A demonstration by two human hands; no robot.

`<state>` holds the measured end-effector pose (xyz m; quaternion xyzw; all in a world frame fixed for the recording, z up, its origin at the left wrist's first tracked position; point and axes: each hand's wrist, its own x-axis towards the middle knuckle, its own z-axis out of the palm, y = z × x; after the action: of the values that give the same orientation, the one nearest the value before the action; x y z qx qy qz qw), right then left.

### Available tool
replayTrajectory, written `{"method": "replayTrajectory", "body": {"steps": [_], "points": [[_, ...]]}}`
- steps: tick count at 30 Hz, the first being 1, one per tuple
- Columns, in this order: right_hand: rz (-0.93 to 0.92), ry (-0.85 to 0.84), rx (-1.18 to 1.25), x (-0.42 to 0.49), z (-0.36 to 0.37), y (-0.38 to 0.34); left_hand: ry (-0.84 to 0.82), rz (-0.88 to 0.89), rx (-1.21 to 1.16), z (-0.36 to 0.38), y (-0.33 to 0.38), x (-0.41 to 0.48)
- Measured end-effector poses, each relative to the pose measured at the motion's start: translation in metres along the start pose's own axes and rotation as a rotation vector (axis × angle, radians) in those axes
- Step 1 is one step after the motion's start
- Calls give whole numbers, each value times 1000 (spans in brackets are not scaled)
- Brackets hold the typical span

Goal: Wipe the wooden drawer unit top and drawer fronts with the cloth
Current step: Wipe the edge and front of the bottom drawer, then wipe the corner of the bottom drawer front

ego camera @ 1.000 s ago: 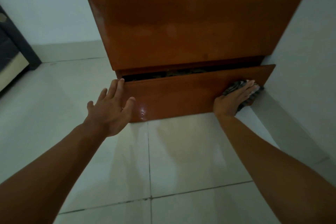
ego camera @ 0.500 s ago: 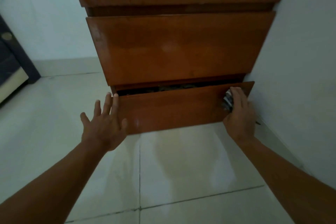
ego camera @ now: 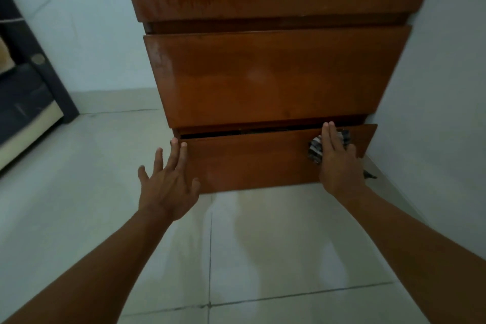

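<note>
The right hand presses a striped cloth flat against the bottom drawer, at about 3 o'clock on its front, fingers stretched up toward the top edge; it pins the cloth with the palm rather than clenching it. The left hand is spread wide and holds nothing, its fingertips touching the drawer's corner at about 9 o'clock. This drawer stands slightly pulled out, a dark gap showing above it; the middle drawer at 12 o'clock sits closed.

The step in hand looks like wiping the bottom front. To do it well, I would keep the left hand bracing that corner so the loose drawer does not slide under pressure, then sweep the cloth in long overlapping strokes from 3 o'clock across to 9 o'clock, along the grain. Keep the palm flat so the cloth stays spread, not bunched. Mind the fingertips near the gap: a firm push could shut the drawer on them. Finish along the lower edge by the floor
</note>
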<state>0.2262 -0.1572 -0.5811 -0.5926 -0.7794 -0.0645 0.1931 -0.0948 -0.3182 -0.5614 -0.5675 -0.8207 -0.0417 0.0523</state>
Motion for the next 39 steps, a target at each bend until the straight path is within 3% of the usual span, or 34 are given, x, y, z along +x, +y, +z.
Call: {"method": "replayTrajectory", "body": {"steps": [10,12,15,19,21,24,28,30,33,36,39], "points": [[36,-192,35,22,0,-10,-66,-70,-79,0,14,38],[78,-278,109,34,-14,-13,-144,-77,-101,-11,14,39],[139,-345,406,38,-59,-30,-295,-39,-98,-49,19,33],[299,-516,635,47,-166,-60,-471,111,-214,-143,34,28],[460,-589,875,59,-235,-75,-588,146,-442,-206,42,25],[654,-777,1327,82,-355,-98,-719,27,-959,-328,56,23],[779,-975,1865,113,-522,-142,-867,-189,-1260,-502,67,22],[809,-1004,1847,128,-593,-167,-911,-257,-1359,-578,65,23],[822,-963,1639,148,-668,-192,-807,-331,-1409,-659,55,32],[875,-876,1460,169,-713,-200,-769,-369,-1432,-716,45,47],[903,-910,1373,188,-740,-202,-753,-346,-1386,-745,43,65]]}}
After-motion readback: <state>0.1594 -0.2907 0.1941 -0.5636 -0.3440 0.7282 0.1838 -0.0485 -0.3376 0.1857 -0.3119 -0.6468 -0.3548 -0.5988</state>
